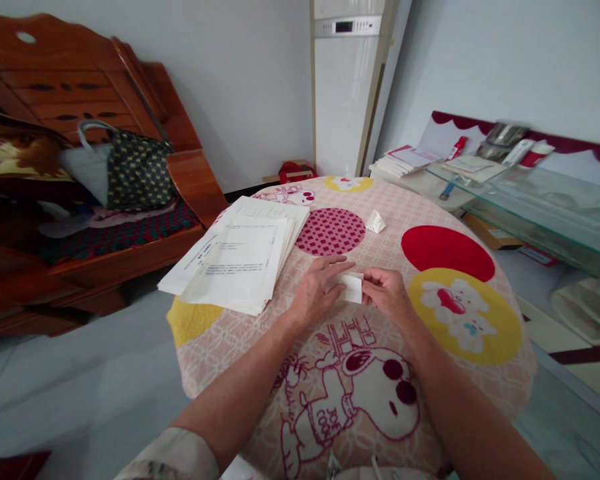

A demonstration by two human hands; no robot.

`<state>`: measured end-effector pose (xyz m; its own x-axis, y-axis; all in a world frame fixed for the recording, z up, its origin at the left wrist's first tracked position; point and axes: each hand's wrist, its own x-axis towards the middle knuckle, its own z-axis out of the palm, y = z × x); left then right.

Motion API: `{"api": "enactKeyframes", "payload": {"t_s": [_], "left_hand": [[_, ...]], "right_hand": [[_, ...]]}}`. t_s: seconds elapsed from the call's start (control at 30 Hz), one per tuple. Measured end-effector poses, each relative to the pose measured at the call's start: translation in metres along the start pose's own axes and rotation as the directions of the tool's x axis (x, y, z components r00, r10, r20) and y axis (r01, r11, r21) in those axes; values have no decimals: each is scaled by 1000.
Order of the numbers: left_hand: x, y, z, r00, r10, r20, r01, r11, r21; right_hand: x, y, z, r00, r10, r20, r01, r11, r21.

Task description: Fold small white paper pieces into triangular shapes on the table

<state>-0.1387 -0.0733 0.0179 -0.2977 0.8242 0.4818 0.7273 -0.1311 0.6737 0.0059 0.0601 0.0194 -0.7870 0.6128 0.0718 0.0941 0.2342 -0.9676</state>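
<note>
A small white piece of folded paper (353, 288) is held between my two hands, just above the round table's patterned cloth (380, 327). On its left side, my left hand (317, 290) pinches the paper between thumb and fingers. My right hand (384, 290) grips the opposite edge with its thumb and bent fingers. Beyond the hands lies a small folded paper shape (375, 222), white and pointed. Left of my left hand is a stack of printed paper sheets (240, 257), slightly fanned out.
A wooden bench (80, 267) at the left bears a dark patterned bag (137, 167). Behind the table stands a tall white air conditioner (345, 100). To the right, a glass-topped table (545, 200) carries papers, a metal bowl and a red cup.
</note>
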Motion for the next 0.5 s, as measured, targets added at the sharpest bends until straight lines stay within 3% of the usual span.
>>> {"api": "enactKeyframes", "payload": {"t_s": [0.17, 0.3, 0.5], "left_hand": [[-1, 2, 0, 993, 119, 18, -120, 988, 101], [1, -1, -2, 981, 190, 23, -191, 967, 166], [1, -13, -4, 947, 241, 212, -274, 952, 138]], "right_hand": [[2, 3, 0, 992, 28, -121, -27, 1000, 13], [5, 10, -2, 964, 115, -239, -88, 989, 121], [6, 11, -8, 913, 281, -294, -216, 948, 236]]}}
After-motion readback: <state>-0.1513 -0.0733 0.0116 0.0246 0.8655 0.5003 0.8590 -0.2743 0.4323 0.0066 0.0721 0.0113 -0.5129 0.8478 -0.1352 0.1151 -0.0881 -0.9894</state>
